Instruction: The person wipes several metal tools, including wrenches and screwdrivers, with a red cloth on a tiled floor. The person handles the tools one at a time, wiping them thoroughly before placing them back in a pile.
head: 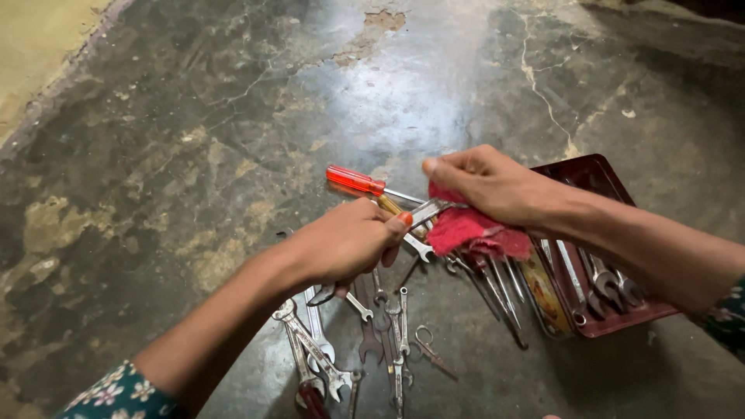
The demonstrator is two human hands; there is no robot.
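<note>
My left hand (349, 240) is closed around one end of a metal wrench (423, 211), held just above the floor. My right hand (485, 182) grips a red cloth (469, 230) and presses it onto the other end of that wrench. A screwdriver with a red handle (355, 180) lies on the floor right behind my left hand. Below my hands, several wrenches (318, 353) and a small pair of scissors (431, 349) lie scattered on the floor.
A dark red metal tray (594, 172) with several wrenches in it stands at the right, under my right forearm. The floor is cracked, stained concrete (233, 116) with a yellowish wall edge (39, 54) at the top left.
</note>
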